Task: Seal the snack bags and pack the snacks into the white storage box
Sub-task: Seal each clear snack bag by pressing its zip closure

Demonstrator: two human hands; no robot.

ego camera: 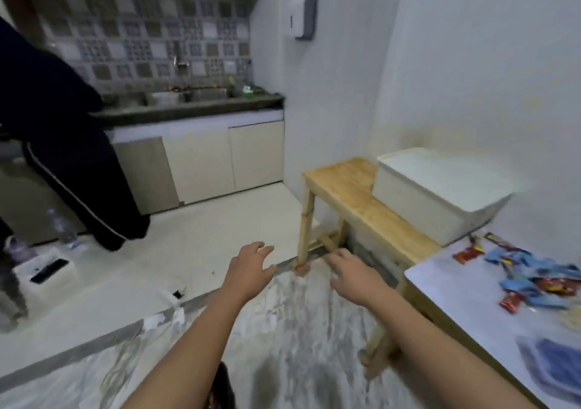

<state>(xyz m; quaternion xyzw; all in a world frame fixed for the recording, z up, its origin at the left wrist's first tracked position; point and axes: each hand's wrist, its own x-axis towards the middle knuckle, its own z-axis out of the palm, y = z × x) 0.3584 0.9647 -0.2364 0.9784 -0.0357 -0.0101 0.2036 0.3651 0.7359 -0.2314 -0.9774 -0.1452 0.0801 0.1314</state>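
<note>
While left hand [251,267] and right hand [352,275] hover, grips wide, snacks [534,276] near white box [440,195]

Plain pale wall [471,63] is running along the right side. Patterned tiles [141,44] are covering the far wall above a dark kitchen counter [188,111], where a sink [204,94] is sitting. Cream cabinet doors [257,154] are closing the space below. A white-and-grey dispenser [303,15] is hanging by the corner. Cream floor [204,235] is meeting a grey strip [78,349], with marbled flooring [298,330] lying nearer. A wooden worktop [345,185] is standing against the right wall, a white worktop [456,298] just beside it. A person in dark clothes [56,110] is standing at the counter. Light is falling dim and even.
</note>
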